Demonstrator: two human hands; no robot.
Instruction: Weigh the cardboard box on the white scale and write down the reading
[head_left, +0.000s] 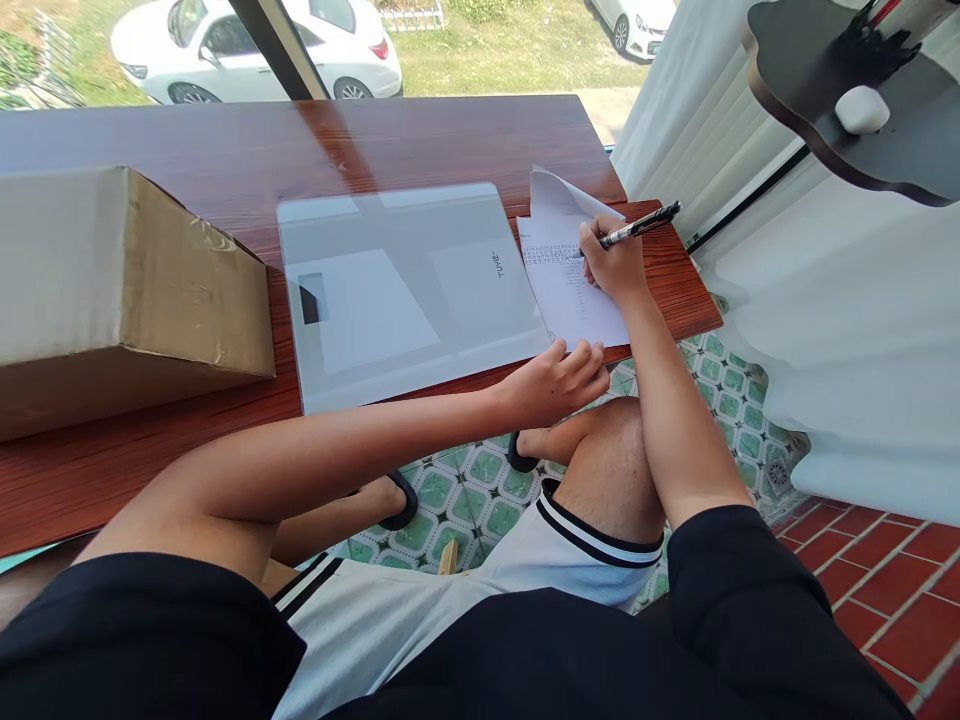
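Note:
My right hand (616, 262) is closed round a dark pen (643, 225), whose tip end meets a white sheet of paper (589, 312). Rows of small dark marks cover the sheet's upper part, and its far edge curls upward. At the table's near edge, by the bottom of the sheet, lies my left hand (553, 383), fingers loosely stretched and holding nothing. Left of the paper is a flat, glossy, pale panel (405, 290) with small dark lettering; its near right corner reaches close to my left fingers.
A cardboard box (195, 290) stands on the left of the reddish wooden table (450, 140). White curtains (847, 330) hang at the right, below a dark wavy-edged shelf (922, 130) bearing a white object (862, 110). Parked cars show through the window.

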